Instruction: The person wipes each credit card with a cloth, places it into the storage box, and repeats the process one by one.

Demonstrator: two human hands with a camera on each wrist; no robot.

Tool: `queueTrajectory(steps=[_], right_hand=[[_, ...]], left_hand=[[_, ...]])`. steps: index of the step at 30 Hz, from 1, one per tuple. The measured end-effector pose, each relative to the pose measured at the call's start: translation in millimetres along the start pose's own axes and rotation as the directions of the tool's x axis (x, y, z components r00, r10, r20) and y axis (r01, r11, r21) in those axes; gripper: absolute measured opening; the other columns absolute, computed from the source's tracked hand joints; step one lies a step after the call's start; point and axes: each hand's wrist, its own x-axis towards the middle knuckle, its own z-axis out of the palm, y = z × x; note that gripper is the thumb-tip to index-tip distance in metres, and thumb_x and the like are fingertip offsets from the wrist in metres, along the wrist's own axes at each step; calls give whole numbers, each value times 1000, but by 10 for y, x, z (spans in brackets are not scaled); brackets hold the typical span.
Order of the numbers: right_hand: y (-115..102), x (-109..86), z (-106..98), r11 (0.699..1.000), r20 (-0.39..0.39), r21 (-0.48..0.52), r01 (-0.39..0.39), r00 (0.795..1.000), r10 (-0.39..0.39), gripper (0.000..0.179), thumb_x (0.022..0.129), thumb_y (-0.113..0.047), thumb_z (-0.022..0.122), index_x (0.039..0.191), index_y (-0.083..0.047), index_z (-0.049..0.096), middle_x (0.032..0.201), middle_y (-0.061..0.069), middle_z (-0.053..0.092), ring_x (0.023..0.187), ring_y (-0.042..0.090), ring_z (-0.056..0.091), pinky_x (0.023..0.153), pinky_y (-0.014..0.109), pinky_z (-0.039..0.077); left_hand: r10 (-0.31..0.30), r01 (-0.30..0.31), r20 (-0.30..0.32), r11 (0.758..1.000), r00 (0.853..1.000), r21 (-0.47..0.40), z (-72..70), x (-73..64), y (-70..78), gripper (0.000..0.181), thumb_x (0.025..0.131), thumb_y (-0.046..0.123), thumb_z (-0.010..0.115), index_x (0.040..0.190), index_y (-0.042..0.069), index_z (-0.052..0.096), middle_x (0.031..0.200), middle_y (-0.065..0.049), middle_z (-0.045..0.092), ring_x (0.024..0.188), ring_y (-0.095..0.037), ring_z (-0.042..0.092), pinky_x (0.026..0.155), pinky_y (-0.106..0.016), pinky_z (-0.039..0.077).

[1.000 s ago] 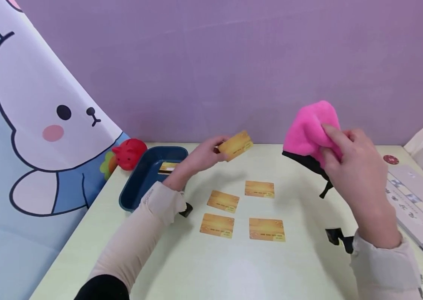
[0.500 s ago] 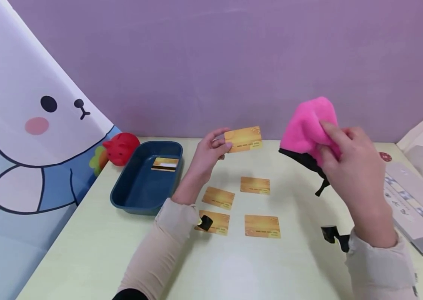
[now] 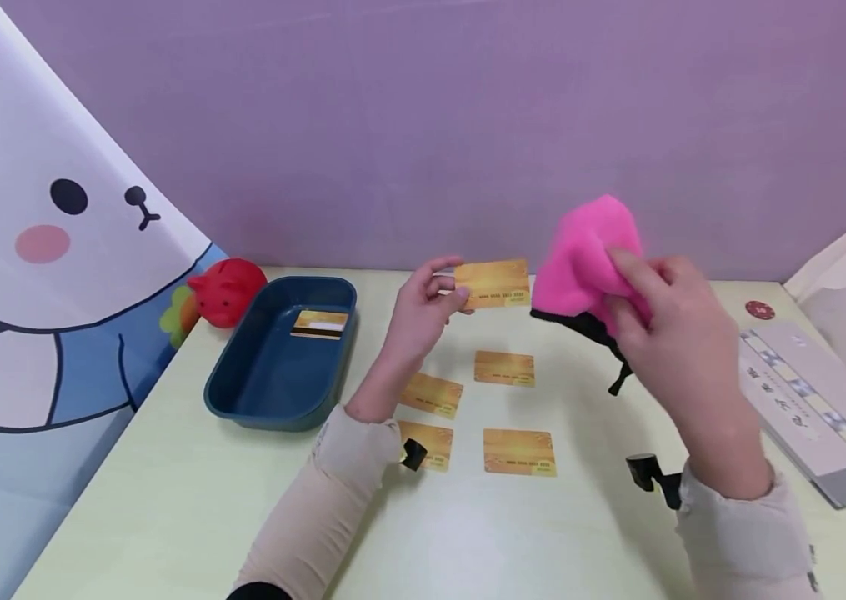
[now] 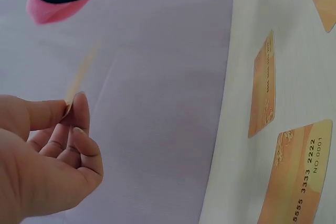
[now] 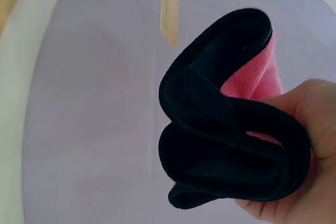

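My left hand point(image 3: 418, 317) pinches a gold bank card point(image 3: 493, 283) between thumb and fingers, raised above the back of the table. In the left wrist view this card point(image 4: 83, 74) appears nearly edge-on. To the right, my right hand point(image 3: 678, 342) grips a bunched pink plush cloth point(image 3: 580, 262) with black edging and a dangling black strap. The right wrist view shows its black edging point(image 5: 210, 124) folded into loops; its exact kind is unclear. Card and cloth are held close together in the air. Several matching gold cards point(image 3: 520, 452) lie face up below.
A dark blue tray point(image 3: 272, 396) stands at the left with one card point(image 3: 320, 324) inside, stripe side up. Behind it sit a red piggy bank point(image 3: 226, 292) and a plush carrot point(image 3: 181, 315). At right are a grey-white box point(image 3: 828, 408) and a red chip point(image 3: 760, 310).
My left hand has carried the card rightward from near the tray and turned it level. My right hand has shifted slightly left with the cloth. The head view has swung a little right.
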Motion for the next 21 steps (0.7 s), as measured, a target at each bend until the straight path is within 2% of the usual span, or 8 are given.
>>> queueTrajectory(steps=[4, 7, 10, 14, 18, 21], right_hand=[[-77, -16, 170, 992, 20, 3, 127, 992, -127, 40, 87, -8, 73, 127, -11, 69, 97, 22, 64, 84, 38, 59, 55, 53, 48], [-141, -53, 339, 972, 22, 0, 237, 971, -237, 39, 86, -8, 75, 124, -8, 69, 94, 20, 65, 79, 37, 60, 55, 48, 51], [-205, -106, 490, 949, 24, -4, 314, 949, -314, 37, 84, -7, 77, 120, -5, 68, 93, 19, 65, 77, 37, 60, 57, 45, 52], [-267, -173, 640, 923, 17, -12, 385, 923, -384, 37, 82, -9, 81, 116, -6, 67, 94, 19, 65, 74, 36, 59, 57, 42, 50], [-305, -203, 718, 901, 20, -17, 433, 901, -433, 40, 84, -16, 81, 121, -10, 66, 100, 19, 64, 74, 37, 58, 57, 42, 48], [-316, -221, 727, 896, 71, -26, 443, 895, -441, 49, 85, -22, 80, 129, -12, 61, 108, 20, 61, 82, 41, 59, 60, 47, 49]], left_hand=[[-9, 8, 18, 999, 1000, 46, 62, -20, -5, 35, 97, 8, 66, 131, 15, 61, 85, -1, 65, 71, -10, 68, 59, -26, 37], [-7, 4, 54, 998, 998, 57, 116, -38, -22, 37, 96, 1, 63, 131, 11, 60, 93, -9, 68, 72, -12, 64, 61, -25, 42], [4, -9, 85, 998, 996, 57, 145, -65, -30, 39, 95, -2, 60, 132, 9, 60, 105, -13, 67, 82, -13, 61, 71, -24, 48], [8, -13, 103, 999, 995, 51, 124, -102, -19, 33, 97, 5, 60, 129, 9, 60, 113, -11, 62, 97, -14, 55, 83, -26, 50], [-27, 25, 73, 999, 997, 32, 62, -116, 38, 28, 98, 8, 59, 126, 9, 63, 110, -9, 61, 98, -16, 53, 81, -28, 48], [-58, 57, 38, 998, 998, 28, 13, -114, 96, 31, 98, 7, 59, 129, 9, 63, 108, -9, 61, 96, -16, 54, 79, -27, 48]])
